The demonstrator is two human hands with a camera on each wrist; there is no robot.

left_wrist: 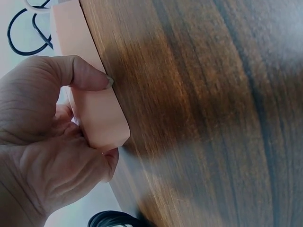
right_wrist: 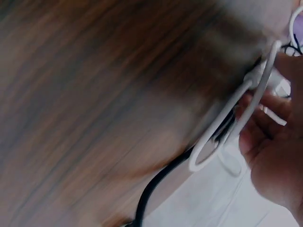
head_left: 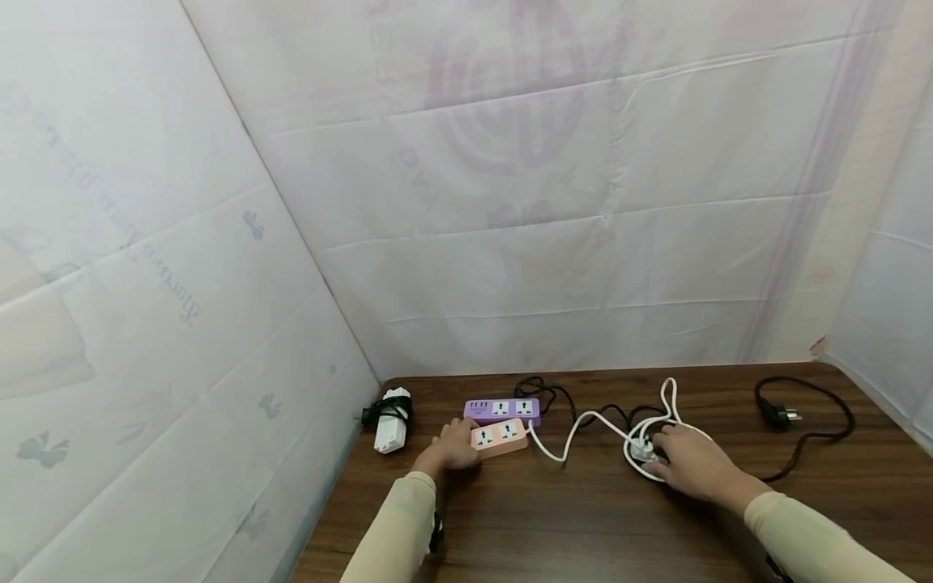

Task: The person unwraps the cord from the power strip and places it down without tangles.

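Observation:
A pink power strip (head_left: 501, 437) lies on the wooden table (head_left: 568, 526), in front of a purple power strip (head_left: 503, 408). My left hand (head_left: 466, 444) grips the pink strip's left end; in the left wrist view the thumb (left_wrist: 80, 75) lies on top of the pink strip (left_wrist: 97, 113) and the fingers are curled under it. Its white cable (head_left: 576, 427) runs right to a loose coil. My right hand (head_left: 656, 450) rests on that coil and pinches the white plug (head_left: 640, 449). The right wrist view is blurred, showing white cable loops (right_wrist: 222, 137) across my fingers (right_wrist: 267, 106).
A white adapter wrapped in black cord (head_left: 391, 417) lies at the back left corner. A black cable with its plug (head_left: 783, 415) curves across the right side, and another black cord (head_left: 543, 387) lies behind the strips. White sheeting walls the table on three sides.

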